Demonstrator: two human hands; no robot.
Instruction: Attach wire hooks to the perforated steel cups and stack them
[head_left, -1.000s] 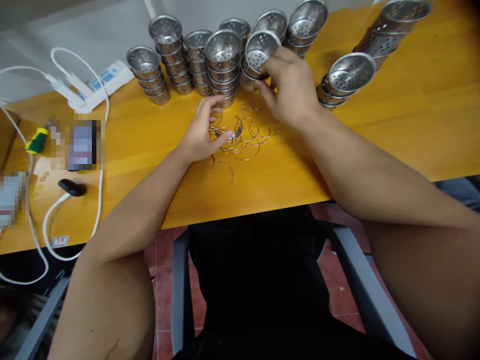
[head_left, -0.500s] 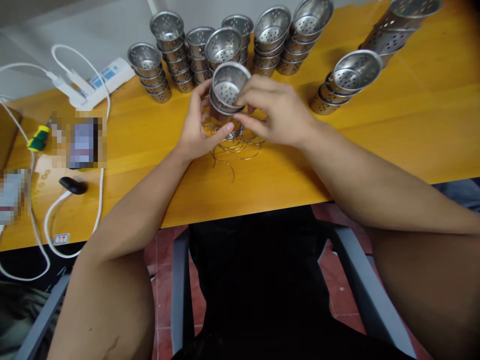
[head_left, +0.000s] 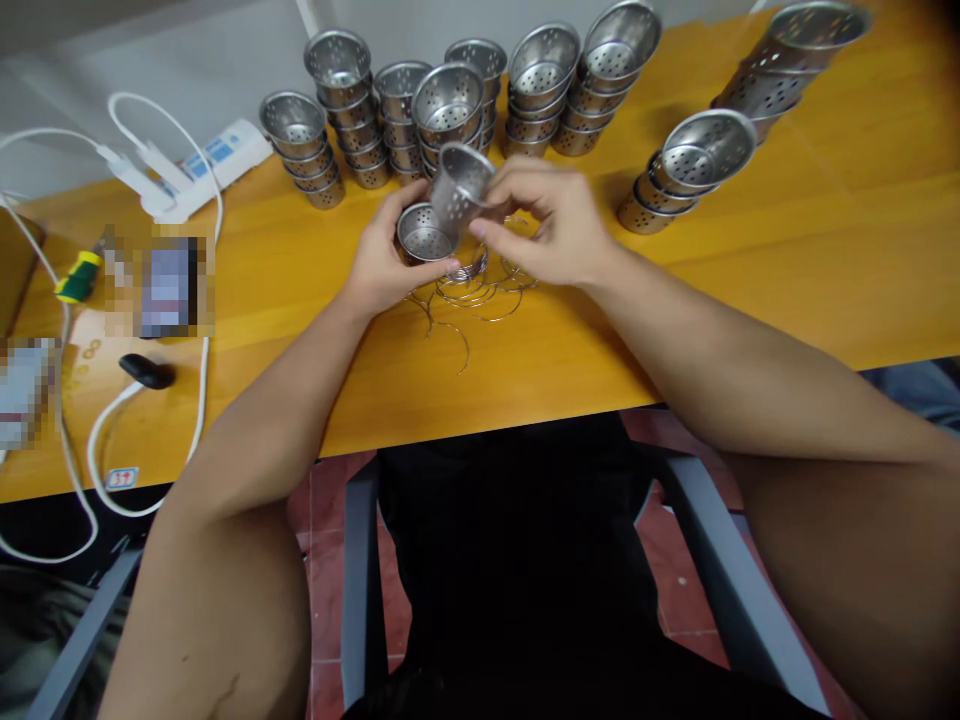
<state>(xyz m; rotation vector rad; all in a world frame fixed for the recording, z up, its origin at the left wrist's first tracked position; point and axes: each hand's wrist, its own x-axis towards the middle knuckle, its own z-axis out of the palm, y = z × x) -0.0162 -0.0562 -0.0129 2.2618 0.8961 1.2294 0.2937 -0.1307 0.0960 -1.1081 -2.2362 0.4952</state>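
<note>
My left hand [head_left: 390, 245] is wrapped round a perforated metal cup [head_left: 426, 234], its open mouth facing up. Just above and to the right, my right hand [head_left: 551, 215] pinches a second perforated metal cup [head_left: 460, 185] by its side. That cup is tilted, slightly blurred, and apart from or only just overlapping the lower one; I cannot tell if they touch. Beneath both hands lies a tangle of thin wire rings [head_left: 476, 290] on the yellow table [head_left: 555, 360].
Several stacks of perforated cups [head_left: 541, 75] line the table's back. A shorter stack [head_left: 697, 160] and a tall leaning stack [head_left: 795, 60] stand right. At left are a power strip [head_left: 217, 165], white cables, a phone [head_left: 166, 288] and a green-yellow object [head_left: 79, 277].
The two cups, nested together in my hands before, are now separated. My right hand has lifted the upper cup out; my left hand keeps the lower one, slightly further left and lower.
</note>
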